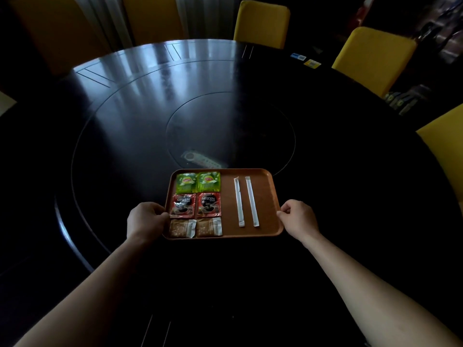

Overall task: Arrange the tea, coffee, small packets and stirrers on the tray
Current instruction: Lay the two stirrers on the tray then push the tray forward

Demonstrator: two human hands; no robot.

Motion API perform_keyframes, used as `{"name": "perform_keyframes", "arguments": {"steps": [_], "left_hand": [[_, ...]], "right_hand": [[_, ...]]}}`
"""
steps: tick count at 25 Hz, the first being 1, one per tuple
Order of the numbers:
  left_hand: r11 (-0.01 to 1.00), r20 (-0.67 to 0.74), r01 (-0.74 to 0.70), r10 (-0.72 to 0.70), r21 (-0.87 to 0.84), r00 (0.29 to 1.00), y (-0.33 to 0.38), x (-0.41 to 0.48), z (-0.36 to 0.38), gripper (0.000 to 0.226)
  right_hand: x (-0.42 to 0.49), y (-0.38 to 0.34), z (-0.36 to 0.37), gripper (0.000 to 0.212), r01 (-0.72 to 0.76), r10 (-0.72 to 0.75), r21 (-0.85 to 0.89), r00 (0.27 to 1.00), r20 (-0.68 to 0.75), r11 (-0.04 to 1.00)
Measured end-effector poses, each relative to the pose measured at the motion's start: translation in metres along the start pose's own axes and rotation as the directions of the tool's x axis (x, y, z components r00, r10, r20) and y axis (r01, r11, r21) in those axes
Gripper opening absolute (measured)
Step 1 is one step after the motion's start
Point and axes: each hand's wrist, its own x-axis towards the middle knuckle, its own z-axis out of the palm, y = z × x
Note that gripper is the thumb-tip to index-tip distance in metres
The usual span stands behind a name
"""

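A brown tray (269, 196) lies on the dark round table. Its left half holds two green tea sachets (198, 182) in the far row, two red coffee sachets (195, 204) in the middle row, and two small brown packets (195, 228) nearest me. Two white wrapped stirrers (246, 201) lie side by side on the right half, pointing away from me. My left hand (145, 219) grips the tray's left rim. On the right rim, my right hand (297, 216) is closed around the edge.
The dark round table (125, 121) has an inset circular centre with a pale object (200, 159) just beyond the tray. Yellow chairs (260, 23) ring the far and right sides. Small cards (305, 60) lie at the far right edge.
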Motion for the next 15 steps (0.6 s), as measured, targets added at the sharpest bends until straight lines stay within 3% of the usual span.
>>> {"name": "perform_keyframes", "arguments": {"steps": [15], "left_hand": [[0.990,-0.034,-0.105,0.109,0.094,0.993,0.070,0.156,0.037,0.014]], "right_hand": [[0.158,-0.034,0.008,0.012,0.005,-0.003,0.023,0.999,-0.054,1.000]]}}
